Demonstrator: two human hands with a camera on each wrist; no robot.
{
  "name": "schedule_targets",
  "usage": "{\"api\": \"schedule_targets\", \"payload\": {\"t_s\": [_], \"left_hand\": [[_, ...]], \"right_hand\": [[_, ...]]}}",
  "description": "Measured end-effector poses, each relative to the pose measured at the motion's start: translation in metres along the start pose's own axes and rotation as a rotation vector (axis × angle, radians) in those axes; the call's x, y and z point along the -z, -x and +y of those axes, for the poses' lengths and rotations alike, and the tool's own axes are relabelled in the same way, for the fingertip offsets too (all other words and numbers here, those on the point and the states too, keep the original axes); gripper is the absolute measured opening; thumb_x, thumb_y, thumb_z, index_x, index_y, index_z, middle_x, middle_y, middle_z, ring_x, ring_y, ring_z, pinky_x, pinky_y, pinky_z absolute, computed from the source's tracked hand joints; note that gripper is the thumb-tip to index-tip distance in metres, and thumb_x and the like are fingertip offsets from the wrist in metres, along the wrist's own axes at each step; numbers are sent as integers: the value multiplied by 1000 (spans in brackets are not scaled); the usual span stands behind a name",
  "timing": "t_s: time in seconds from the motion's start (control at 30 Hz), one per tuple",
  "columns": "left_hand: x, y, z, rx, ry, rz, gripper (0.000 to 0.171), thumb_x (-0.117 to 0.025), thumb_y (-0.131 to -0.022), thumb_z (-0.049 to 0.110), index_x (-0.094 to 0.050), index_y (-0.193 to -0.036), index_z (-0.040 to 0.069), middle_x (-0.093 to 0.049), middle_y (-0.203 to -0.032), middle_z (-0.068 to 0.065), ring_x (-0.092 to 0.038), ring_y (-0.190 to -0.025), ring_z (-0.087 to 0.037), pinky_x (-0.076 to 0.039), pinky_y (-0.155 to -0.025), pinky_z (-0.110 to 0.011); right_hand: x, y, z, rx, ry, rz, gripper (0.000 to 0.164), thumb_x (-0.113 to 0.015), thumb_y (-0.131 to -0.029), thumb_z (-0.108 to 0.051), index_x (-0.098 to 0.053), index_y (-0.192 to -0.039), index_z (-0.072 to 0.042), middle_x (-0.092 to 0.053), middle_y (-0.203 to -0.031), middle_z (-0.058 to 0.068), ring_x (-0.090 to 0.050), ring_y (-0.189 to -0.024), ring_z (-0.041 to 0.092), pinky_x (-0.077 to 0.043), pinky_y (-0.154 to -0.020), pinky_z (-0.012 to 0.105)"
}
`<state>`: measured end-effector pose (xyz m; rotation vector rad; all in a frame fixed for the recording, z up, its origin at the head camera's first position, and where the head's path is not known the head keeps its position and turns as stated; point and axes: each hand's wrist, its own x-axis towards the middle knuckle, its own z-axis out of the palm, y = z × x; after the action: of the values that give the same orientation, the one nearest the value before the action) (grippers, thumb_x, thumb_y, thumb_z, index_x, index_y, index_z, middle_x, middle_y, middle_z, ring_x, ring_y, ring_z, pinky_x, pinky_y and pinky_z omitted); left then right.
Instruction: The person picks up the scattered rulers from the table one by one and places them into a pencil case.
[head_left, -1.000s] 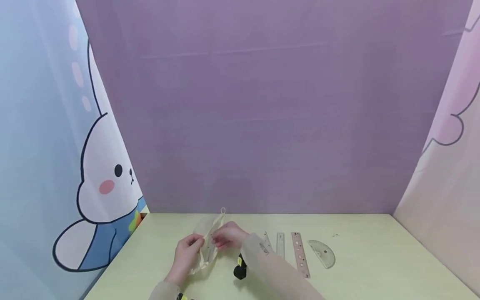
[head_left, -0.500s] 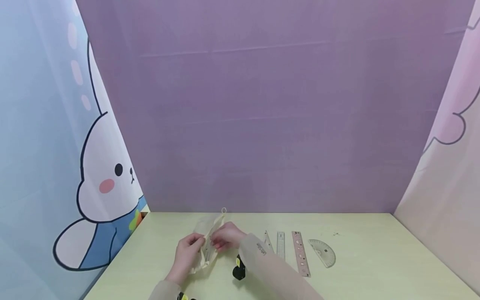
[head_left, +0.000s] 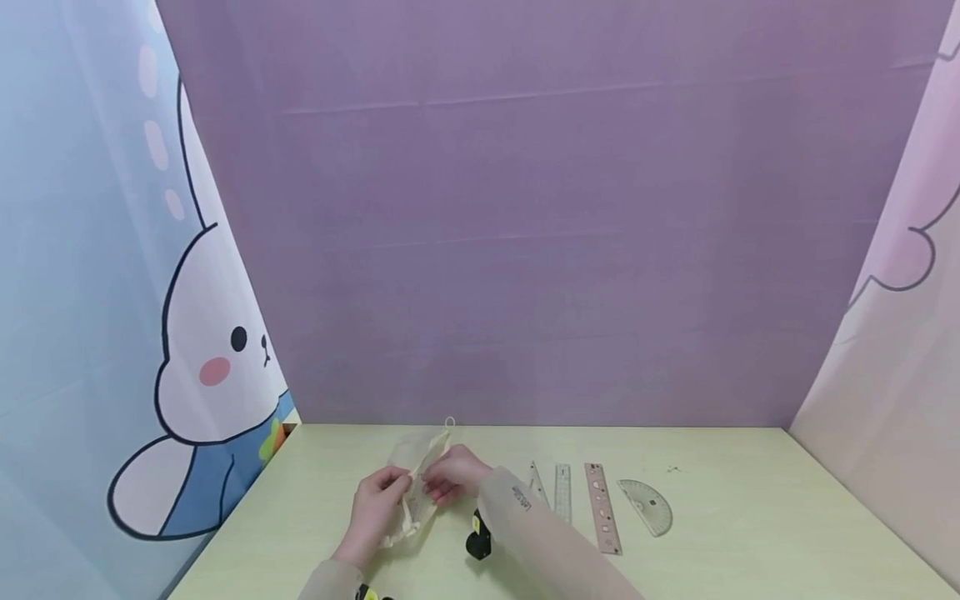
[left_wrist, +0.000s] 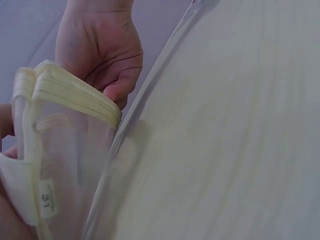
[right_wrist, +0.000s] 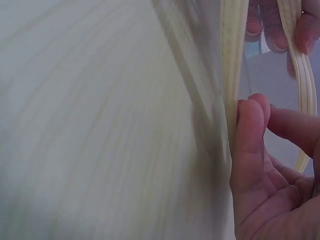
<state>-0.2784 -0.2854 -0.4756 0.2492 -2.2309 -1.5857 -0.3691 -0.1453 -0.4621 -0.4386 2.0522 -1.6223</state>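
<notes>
A see-through mesh zip pouch (head_left: pixel 409 523) with cream zipper tape (left_wrist: pixel 75 95) is held up over the left part of the table, its mouth spread apart. My left hand (head_left: pixel 372 507) grips the pouch's near left edge, thumb over the tape. On the other side my right hand (head_left: pixel 459 473) pinches the opposite edge, its thumb and finger (right_wrist: pixel 250 117) right at the tape. Through the mesh, a strip with fine ruler marks (left_wrist: pixel 84 123) shows inside. A small white label (left_wrist: pixel 48 198) reading 31 is sewn at the side.
Right of my right forearm, a clear set square (head_left: pixel 537 485), a clear ruler (head_left: pixel 562 490), a pink ruler (head_left: pixel 603 510) and a clear protractor (head_left: pixel 649 508) lie in a row. A purple curtain (head_left: pixel 525 250) hangs behind the table (head_left: pixel 765 517).
A clear strip that showed in the pouch's mouth is now lower and hardly visible from the head view. Both hands stay in nearly the same place on the pouch.
</notes>
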Motion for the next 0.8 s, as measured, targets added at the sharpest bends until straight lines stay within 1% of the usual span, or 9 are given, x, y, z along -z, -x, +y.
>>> {"api": "schedule_targets", "payload": {"t_s": [0.2, 0.4, 0.5, 0.63, 0.8], "left_hand": [[-4, 1, 1, 6, 8, -3, 17, -63, -87, 10, -69, -96, -2, -61, -76, -1, -52, -71, -14, -43, -64, -24], [-5, 2, -1, 7, 22, -8, 19, -63, -87, 11, -69, -98, -4, -63, -78, -2, -53, -72, -14, -44, -65, -23], [-4, 4, 0, 10, 26, -15, 20, -64, -87, 11, -69, -99, -4, -63, -79, -3, -53, -73, -14, -44, -65, -24], [-1, 4, -1, 24, 40, -17, 21, -63, -87, 11, -68, -99, -5, -61, -77, -3, -52, -72, -14, -44, -65, -24], [2, 1, -3, 31, 69, -14, 20, -63, -87, 9, -68, -99, -6, -59, -74, -2, -50, -71, -13, -43, -63, -22]], "right_hand": [[5, 5, -1, 3, 4, 3, 9, -66, -85, -4, -67, -85, 5, -70, -80, 19, -59, -51, 12, -54, -54, 28], [16, 8, 2, 49, 15, -19, 13, -66, -87, -7, -67, -93, 5, -70, -79, 17, -59, -53, 12, -55, -55, 30], [29, 11, 2, 79, 49, -23, 18, -67, -88, -10, -68, -99, 4, -70, -81, 15, -61, -57, 15, -56, -58, 33], [51, 17, -1, 115, 120, -20, 25, -66, -90, -14, -69, -108, 2, -71, -88, 14, -66, -65, 20, -56, -64, 38], [82, 26, -1, 157, 181, 0, 31, -63, -93, -19, -66, -114, 3, -70, -92, 12, -68, -77, 30, -56, -70, 41]]}}
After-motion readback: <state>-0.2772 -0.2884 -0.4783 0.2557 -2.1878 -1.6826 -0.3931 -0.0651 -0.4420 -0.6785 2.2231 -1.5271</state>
